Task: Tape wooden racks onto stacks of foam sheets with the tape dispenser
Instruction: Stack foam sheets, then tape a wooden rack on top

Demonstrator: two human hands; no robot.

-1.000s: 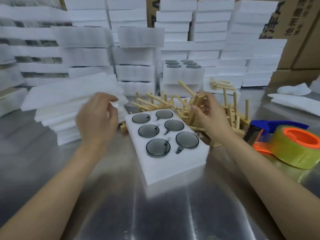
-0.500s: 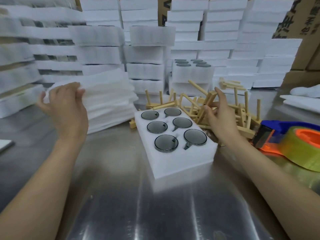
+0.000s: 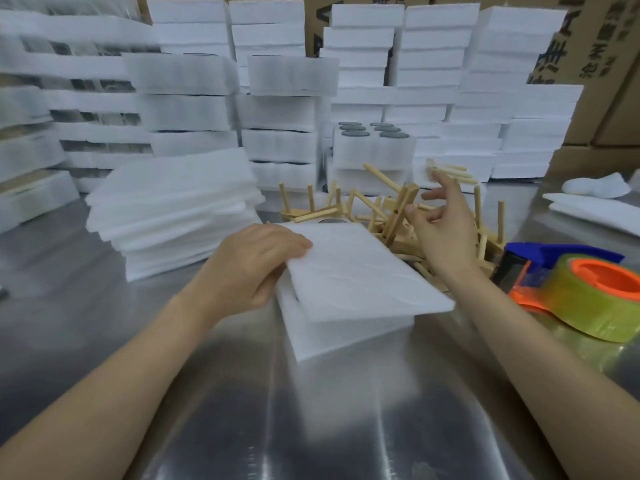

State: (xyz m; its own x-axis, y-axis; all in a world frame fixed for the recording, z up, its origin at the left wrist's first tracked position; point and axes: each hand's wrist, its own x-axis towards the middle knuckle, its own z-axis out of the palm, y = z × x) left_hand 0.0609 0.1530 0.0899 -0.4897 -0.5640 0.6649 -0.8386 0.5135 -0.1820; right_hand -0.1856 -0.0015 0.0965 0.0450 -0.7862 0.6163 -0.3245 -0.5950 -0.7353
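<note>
My left hand [image 3: 252,268] pinches the foam sheet [image 3: 360,275] at its left edge; the sheet lies askew on the foam block [image 3: 346,336]. My right hand [image 3: 443,233] hovers over the wooden racks [image 3: 398,216], fingers spread, empty.

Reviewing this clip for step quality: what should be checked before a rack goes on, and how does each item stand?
1. Cover sheet squared on foam block: not ok, skewed, overhanging at right.
2. Left hand gripping the sheet's edge: ok.
3. Right hand free for a rack: ok, open above the wooden racks.
4. Tape dispenser on the table at right, untouched: ok.
5. Dispenser's tape end ready: cannot tell.
</note>
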